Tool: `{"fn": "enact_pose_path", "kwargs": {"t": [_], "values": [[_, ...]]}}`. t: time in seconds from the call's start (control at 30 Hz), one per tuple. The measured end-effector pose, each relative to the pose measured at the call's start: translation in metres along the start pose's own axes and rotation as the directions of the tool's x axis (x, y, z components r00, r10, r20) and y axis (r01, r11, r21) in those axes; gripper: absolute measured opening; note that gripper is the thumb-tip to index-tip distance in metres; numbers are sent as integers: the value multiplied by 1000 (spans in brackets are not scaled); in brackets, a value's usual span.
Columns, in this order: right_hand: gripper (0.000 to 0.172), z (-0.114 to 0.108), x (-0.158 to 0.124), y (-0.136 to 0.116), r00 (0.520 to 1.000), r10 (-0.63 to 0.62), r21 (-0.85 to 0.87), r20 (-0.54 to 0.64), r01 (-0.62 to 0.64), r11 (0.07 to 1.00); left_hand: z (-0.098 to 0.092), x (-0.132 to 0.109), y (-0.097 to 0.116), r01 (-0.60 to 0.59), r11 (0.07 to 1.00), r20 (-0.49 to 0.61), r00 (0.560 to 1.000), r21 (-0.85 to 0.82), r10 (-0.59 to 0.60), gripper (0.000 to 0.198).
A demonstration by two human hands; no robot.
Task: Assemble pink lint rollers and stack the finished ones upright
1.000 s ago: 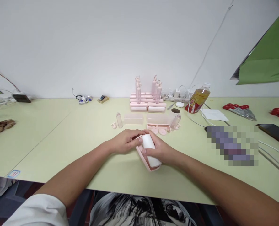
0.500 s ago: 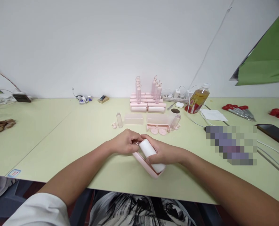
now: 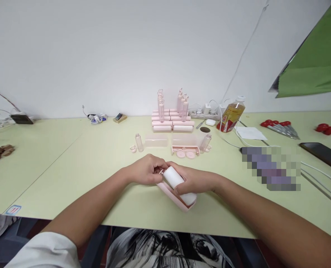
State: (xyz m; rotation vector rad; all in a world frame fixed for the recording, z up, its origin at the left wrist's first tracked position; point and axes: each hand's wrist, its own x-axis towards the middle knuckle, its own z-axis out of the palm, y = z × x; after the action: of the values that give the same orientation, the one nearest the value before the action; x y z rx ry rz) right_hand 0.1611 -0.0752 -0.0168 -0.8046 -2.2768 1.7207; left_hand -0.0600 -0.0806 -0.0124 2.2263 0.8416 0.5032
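A white roll lies slantwise in an open pink case, held just above the table's front part. My right hand is closed around the roll and the far side of the case, its thumb across the roll. At the upper left end of the case, the fingers of my left hand are pinched together. A small pale peg shows by those fingertips; whether it belongs to the case is unclear. My left fingers partly hide that end.
Beyond my hands lie clear pink covers, another pink case, round discs and small bottles. Assembled pink cases stand near the wall. A drink bottle, phone and cables are on the right.
The view has shifted slightly. Both hands keep nearly the same hold on the roll and case; the small pale peg shows a bit more clearly beside my left fingertips.
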Motion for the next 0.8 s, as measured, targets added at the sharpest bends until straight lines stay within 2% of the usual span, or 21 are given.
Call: {"fn": "enact_pose_path", "kwargs": {"t": [0.1,0.2,0.27,0.37,0.47,0.53,0.67,0.8], "values": [[78,2,1,4,997,-42,52,-62,45,998,-3,-3,-3,62,979,0,998,-197,-63,33],[88,2,1,8,977,-102,56,-185,114,992,-1,-2,-2,20,962,-73,997,-271,-41,40],[94,1,-1,10,958,-99,43,-269,115,992,5,1,-1,-52,982,-195,981,-181,16,37],[97,1,-3,11,941,-81,51,-330,104,993,16,4,-3,-136,990,-415,899,37,139,35],[98,4,-5,10,941,-85,97,-328,123,988,24,5,-5,-224,958,-521,805,180,286,30],[97,7,-7,7,943,-84,136,-323,135,981,25,4,-5,-264,934,-529,772,239,353,29],[98,14,-8,1,966,-43,264,-256,113,958,23,3,1,-280,919,-528,755,276,388,29],[104,21,-7,-3,984,13,447,-175,68,892,22,4,4,-265,934,-546,759,238,354,32]]}}
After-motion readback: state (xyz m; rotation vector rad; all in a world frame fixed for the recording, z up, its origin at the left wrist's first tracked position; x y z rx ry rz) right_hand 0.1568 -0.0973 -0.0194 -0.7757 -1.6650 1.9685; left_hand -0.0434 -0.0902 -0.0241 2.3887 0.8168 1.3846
